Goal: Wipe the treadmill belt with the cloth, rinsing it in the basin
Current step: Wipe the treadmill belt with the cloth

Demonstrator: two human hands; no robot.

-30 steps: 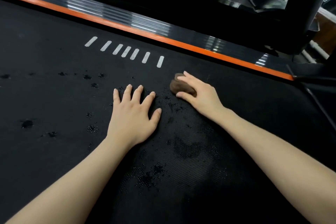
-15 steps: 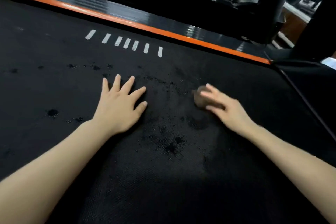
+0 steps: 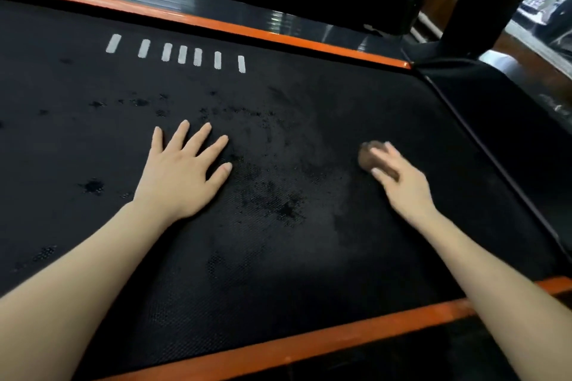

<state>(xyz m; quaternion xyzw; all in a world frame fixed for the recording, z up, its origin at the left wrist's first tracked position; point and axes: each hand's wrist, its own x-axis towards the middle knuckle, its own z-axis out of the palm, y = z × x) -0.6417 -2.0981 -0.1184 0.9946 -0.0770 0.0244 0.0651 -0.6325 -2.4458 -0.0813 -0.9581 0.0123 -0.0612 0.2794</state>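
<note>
Near the belt's [image 3: 309, 257] right edge, the right hand [image 3: 402, 185] curls its fingers over the cloth [image 3: 366, 158], a wad that looks soft, light and best palmed from above, while the left hand [image 3: 182, 176] lies flat, fingers spread.

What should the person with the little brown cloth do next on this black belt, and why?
Probably slide the right hand and its cloth left across the belt, toward the dark specks lying between it and the left hand, which rests flat on the belt. Those specks look unwiped, and the cloth sits just to their right.
</note>
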